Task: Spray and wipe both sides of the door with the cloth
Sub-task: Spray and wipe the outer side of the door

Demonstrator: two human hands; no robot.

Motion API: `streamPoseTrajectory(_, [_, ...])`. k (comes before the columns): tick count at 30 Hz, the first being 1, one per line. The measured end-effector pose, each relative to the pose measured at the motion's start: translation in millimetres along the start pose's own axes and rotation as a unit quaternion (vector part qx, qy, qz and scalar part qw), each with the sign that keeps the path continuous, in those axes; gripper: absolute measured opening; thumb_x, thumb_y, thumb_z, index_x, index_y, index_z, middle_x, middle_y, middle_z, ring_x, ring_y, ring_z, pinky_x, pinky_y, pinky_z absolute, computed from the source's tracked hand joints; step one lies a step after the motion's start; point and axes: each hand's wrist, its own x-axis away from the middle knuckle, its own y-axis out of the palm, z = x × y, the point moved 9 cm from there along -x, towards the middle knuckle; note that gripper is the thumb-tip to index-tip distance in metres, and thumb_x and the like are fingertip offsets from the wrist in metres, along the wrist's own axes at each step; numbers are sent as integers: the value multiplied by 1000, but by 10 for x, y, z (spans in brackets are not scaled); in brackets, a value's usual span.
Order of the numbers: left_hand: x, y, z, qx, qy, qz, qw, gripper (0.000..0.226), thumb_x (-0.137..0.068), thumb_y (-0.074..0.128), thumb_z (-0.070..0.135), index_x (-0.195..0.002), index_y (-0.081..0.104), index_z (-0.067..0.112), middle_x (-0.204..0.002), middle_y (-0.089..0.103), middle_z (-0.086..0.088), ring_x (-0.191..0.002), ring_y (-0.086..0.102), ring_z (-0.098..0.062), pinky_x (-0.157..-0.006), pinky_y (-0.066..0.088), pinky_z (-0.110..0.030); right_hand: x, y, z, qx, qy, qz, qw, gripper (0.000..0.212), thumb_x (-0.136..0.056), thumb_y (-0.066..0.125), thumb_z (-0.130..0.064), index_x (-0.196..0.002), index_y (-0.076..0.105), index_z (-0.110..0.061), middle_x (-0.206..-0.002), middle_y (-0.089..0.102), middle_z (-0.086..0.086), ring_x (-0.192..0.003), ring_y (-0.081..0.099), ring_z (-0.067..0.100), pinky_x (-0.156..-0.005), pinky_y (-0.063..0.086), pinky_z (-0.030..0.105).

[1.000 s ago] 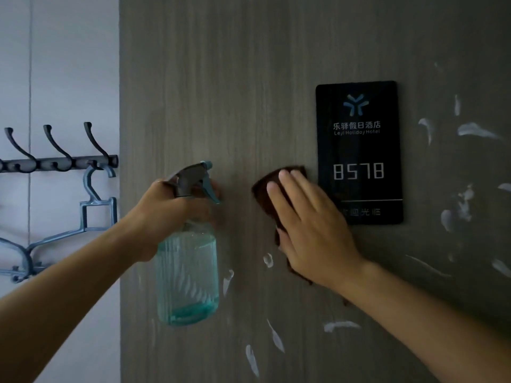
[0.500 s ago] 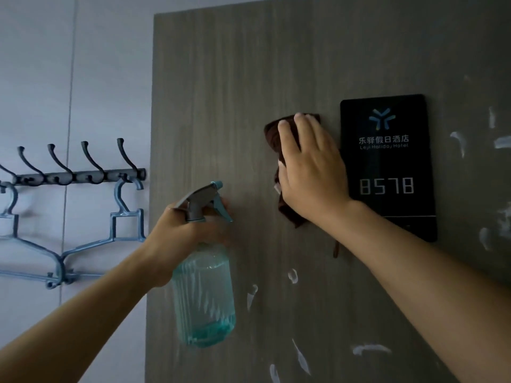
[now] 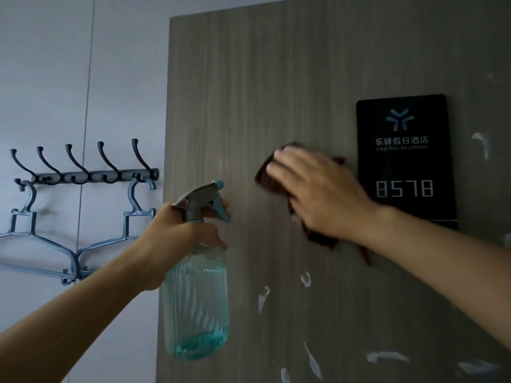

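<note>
Nearest the camera: left hand [image 3: 177, 233] wrapped around the neck of the ribbed, clear-teal plastic spray bottle [image 3: 196, 308], one finger reaching toward the trigger; nozzle points at the door. Bottle roughly a quarter full, liquid pooled at the bottom. Pose unchanged from half a second ago.

Next: right hand [image 3: 318, 194] pressed flat, fingers spread, pinning the dark brown cloth [image 3: 269, 176] against the grey wood-grain door [image 3: 249, 92]. Change noted: half a second ago the fingers pointed to 12 o'clock; now they point to about 10 o'clock and the hand is motion-blurred, so a sideways stroke is under way, just at 9 o'clock of the black hotel number plaque [image 3: 405, 161].

Judgement: the upper panel looks clean; white foam streaks [image 3: 305, 279] remain at 6 o'clock of the cloth and at 3 o'clock of the plaque. This side is unfinished.

Farthest: wall hook rail with blue hangers [image 3: 83, 175], at 9 o'clock of the door.
</note>
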Motion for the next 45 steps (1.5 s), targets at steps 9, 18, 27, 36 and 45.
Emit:
streamPoseTrajectory(9, [19,-18,-53,10,-8,17,1000,46,-81,72,-18,-115,73,12,-108,79,-1,-84,79,-29,-68,66,-35,-101,-82,-20,-43,51,25,997,69,-90,68,-19,-153,45,-5,-159,41,21,-149,35,42,-123,30,53])
streamPoseTrajectory(18, [57,49,49,0,0,-1,1000,45,-81,71,-20,-112,74,13,-104,80,0,-78,78,-26,-67,66,-34,128,-130,184,-9,62,-29,998,75,-85,74,-20,-153,44,-7,-160,40,19,-150,35,37,-121,36,52])
streamPoseTrajectory(27, [30,1,125,14,1,29,999,43,-83,69,-19,-112,74,12,-105,80,-4,-83,79,-31,-75,68,-44,-294,16,-315,-82,94,-51,991,85,-87,57,-31,-162,25,-8,-169,20,19,-156,17,37,-127,20,51])
streamPoseTrajectory(36, [67,-119,52,3,-11,31,999,45,-83,68,-20,-115,72,12,-104,80,-1,-75,79,-26,-68,67,-36,126,-183,-79,-64,46,-79,994,90,-81,80,-51,-152,45,-8,-138,50,14,-121,49,32,-90,55,50])
streamPoseTrajectory(45, [96,-74,73,13,-15,25,999,45,-83,69,-19,-115,73,12,-105,81,0,-77,79,-28,-68,67,-38,244,-174,-137,-79,5,-179,981,109,-83,71,-34,-166,2,-14,-163,13,4,-149,14,23,-120,26,33])
